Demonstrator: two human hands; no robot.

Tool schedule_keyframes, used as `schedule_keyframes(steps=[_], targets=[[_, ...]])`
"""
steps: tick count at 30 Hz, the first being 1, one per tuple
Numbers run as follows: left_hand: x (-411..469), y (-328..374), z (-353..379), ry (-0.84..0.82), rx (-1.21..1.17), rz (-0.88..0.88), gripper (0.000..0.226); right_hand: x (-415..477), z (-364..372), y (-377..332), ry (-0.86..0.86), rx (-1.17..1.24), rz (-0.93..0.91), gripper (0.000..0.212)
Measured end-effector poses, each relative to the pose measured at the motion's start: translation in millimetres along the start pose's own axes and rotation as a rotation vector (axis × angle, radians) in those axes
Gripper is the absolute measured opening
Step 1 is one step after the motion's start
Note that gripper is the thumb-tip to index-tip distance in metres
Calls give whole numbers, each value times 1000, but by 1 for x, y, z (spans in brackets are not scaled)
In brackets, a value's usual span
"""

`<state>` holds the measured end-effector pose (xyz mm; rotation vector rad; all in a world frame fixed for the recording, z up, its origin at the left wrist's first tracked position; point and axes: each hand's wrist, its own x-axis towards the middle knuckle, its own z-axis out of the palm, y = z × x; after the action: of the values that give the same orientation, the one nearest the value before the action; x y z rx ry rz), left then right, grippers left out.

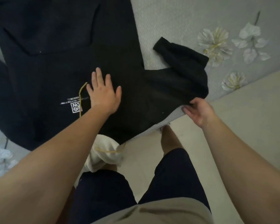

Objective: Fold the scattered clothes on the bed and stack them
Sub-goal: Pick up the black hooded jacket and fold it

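A black hoodie with a small white logo and yellow drawstrings lies spread front-up on the bed. My left hand presses flat on its chest, fingers straight, just right of the logo. One sleeve runs to the right and bends back, its cuff pointing up-left. My right hand pinches the lower edge of that sleeve near the bed's edge. The hoodie's white-lined hood hangs off the bed's edge against my legs.
The bed has a grey cover with white flower prints at the right and lower left. Beige floor lies to the right of the bed edge. My legs in dark shorts stand against the bed.
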<state>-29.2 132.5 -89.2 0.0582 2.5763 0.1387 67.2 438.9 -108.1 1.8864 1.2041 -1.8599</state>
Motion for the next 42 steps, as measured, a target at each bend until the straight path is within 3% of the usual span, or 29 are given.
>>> schedule_keyframes(steps=[2, 4, 6, 7, 9, 11, 13, 16, 18, 22, 26, 29, 33, 37, 40, 42], targets=[[-7, 30, 15, -7, 37, 188, 75, 0, -3, -1, 2, -158, -52, 23], [-11, 58, 32, -107, 100, 318, 80, -2, 2, -8, 108, -333, -224, 62], [-11, 79, 46, -226, 135, 331, 84, -10, 12, -26, 255, -548, -553, 96], [-11, 85, 51, -263, 136, 307, 86, -12, 18, -36, 299, -688, -750, 101], [-8, 93, 56, -295, 167, 262, 91, -7, 27, -53, 297, -1035, -980, 91], [-6, 96, 55, -317, 187, 232, 94, 3, 33, -69, 158, -1225, -989, 61], [-8, 99, 53, -333, 195, 212, 96, 10, 33, -82, 123, -951, -956, 39], [-8, 99, 52, -339, 203, 213, 97, 23, 12, -112, 295, -32, -756, 37], [-7, 98, 51, -349, 202, 223, 97, 26, -8, -118, 227, 221, -586, 38], [-5, 101, 52, -375, 202, 239, 97, 26, -27, -113, 109, 234, -523, 28], [-9, 90, 45, -315, 74, 322, 101, 5, -13, -127, 141, 71, -654, 47], [-12, 60, 32, -237, -40, 349, 90, -33, 20, -136, 174, -37, -786, 53], [-24, -3, 15, -175, -273, 141, 64, -88, 90, -115, 6, -187, -1071, 55], [-38, -69, 0, -50, -1009, -366, 40, -137, 177, -44, -165, -408, -1361, 51], [-49, -120, 2, 7, -1356, -654, 33, -146, 228, 37, -415, -814, -1448, 55], [-55, -150, 9, 30, -1550, -731, 46, -138, 246, 86, -661, -1338, -1282, 61]])
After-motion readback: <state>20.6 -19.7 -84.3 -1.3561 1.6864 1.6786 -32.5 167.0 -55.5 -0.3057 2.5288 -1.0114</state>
